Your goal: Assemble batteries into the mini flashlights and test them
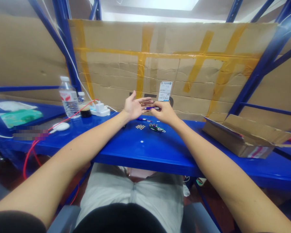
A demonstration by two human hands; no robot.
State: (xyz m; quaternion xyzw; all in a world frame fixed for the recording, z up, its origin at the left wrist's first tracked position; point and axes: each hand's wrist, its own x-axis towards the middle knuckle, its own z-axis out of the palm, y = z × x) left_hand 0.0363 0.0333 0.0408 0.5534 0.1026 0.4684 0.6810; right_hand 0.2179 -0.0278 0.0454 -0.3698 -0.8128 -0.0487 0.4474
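Observation:
My right hand (164, 111) is closed around a slim purple pen-like tool (149, 108), its tip pointing left toward my other hand. Palm turned up, my left hand (135, 107) has its fingers stretched out beside the tool's tip; a small gold-coloured spot shows at the fingers, too small to name. Below the hands, a second purple pen-like tool (144, 119) lies on the blue table (126, 149). A cluster of small round metallic pieces (140, 127) sits nearer to me. Right of it rests a bundle of dark, green and white cords with metal bits (157, 128).
On the left stand a water bottle (69, 100), a smaller bottle of dark liquid (84, 108) and a white power strip (100, 110), with a red cable (75, 113) crossing nearby. An open cardboard box (235, 139) is at right. Taped cardboard (111, 68) closes off the back.

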